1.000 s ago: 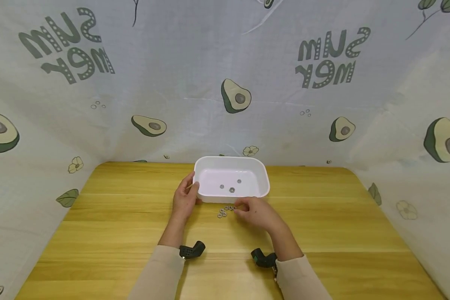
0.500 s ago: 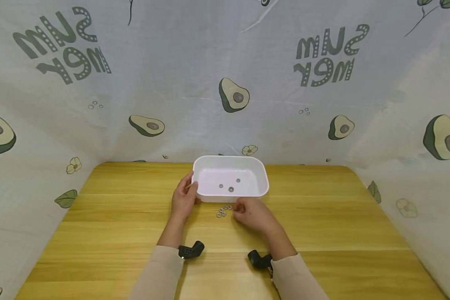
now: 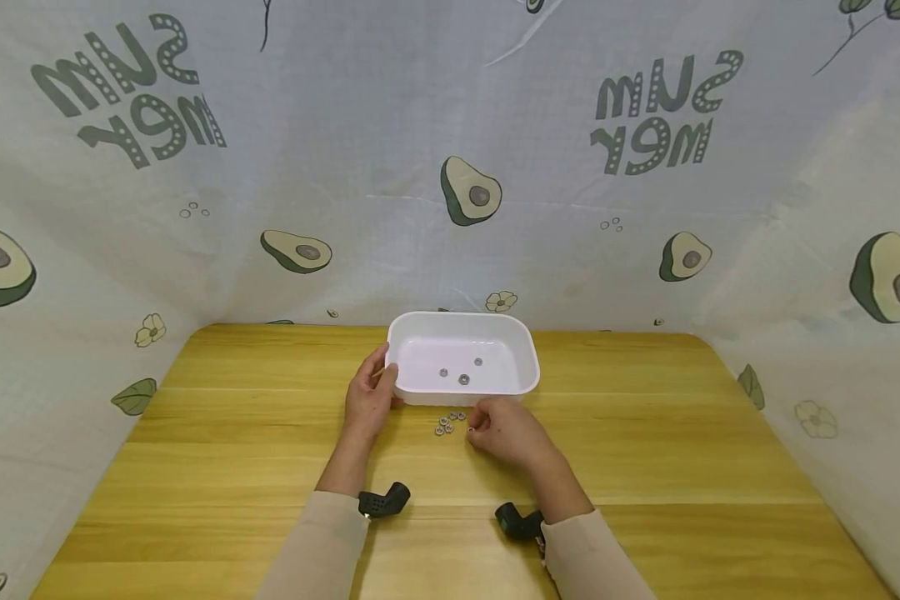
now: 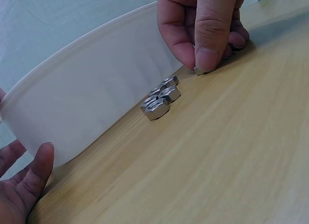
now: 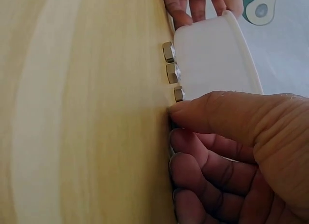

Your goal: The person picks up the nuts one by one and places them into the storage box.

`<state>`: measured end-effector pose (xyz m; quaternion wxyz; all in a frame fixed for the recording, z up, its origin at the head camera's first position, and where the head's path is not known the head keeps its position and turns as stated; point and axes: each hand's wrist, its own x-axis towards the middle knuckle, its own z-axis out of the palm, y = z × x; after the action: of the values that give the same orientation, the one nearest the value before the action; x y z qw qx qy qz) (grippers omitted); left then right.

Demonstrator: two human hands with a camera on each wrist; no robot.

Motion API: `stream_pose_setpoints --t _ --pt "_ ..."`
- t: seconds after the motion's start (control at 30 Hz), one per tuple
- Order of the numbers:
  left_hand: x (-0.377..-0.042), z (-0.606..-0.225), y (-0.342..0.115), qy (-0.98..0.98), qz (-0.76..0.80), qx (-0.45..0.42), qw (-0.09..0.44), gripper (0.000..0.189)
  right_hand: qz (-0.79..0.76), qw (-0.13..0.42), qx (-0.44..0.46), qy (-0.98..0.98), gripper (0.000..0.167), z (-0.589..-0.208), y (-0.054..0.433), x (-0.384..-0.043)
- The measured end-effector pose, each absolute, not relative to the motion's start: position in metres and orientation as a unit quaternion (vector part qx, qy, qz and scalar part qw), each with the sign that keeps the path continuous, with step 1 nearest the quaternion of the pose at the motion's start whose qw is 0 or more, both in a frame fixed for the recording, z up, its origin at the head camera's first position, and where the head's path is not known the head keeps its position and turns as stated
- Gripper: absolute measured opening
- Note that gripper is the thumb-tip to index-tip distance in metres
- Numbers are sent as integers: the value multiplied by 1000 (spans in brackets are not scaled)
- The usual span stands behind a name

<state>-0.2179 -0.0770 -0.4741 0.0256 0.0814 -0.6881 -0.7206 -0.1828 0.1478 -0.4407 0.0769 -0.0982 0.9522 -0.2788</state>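
Note:
My left hand (image 3: 368,400) grips the left end of a white plastic tray (image 3: 465,400), its thumb at the near corner and its fingers along the side. Inside the tray lie a few metal hex nuts (image 3: 464,379). Just right of a small cluster of more hex nuts (image 4: 157,109), on the wood in front of the tray, my right hand (image 3: 506,429) pinches one nut (image 4: 199,71) between thumb and forefinger. That nut is mostly hidden by the thumb, close over the tabletop. The right hand's other fingers curl beneath, in the right wrist view.
The tray stands near the back edge of the wooden table (image 3: 232,467). Behind and on both sides hangs a pale curtain (image 3: 390,108) printed with avocados and lettering. A black wrist camera (image 3: 384,500) sits on each wrist, below beige sleeves.
My right hand has drawn a nut slightly toward me, away from the row by the tray, and now pinches it. My left hand and the tray keep their place.

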Motion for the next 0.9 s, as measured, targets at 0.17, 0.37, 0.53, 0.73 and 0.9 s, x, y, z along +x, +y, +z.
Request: stream_pose_setpoints --t 0.17,0.37,0.53,0.73,0.9 --pt "-218 -475 -77 -689 -720 80 26 48 -273 71 -103 954 12 -442 148 -183" --pt "-219 -476 -77 -691 -718 79 25 49 -282 79 -97 951 10 -439 148 -182" --pt "-220 -476 -77 -689 -721 77 24 49 -283 79 -89 952 10 -432 148 -180" --pt "-220 -477 -77 -687 -722 76 24 49 -295 78 -74 949 7 -423 147 -178" --pt "-218 -476 -77 -688 -721 79 25 49 -316 68 -63 944 6 -416 148 -177"
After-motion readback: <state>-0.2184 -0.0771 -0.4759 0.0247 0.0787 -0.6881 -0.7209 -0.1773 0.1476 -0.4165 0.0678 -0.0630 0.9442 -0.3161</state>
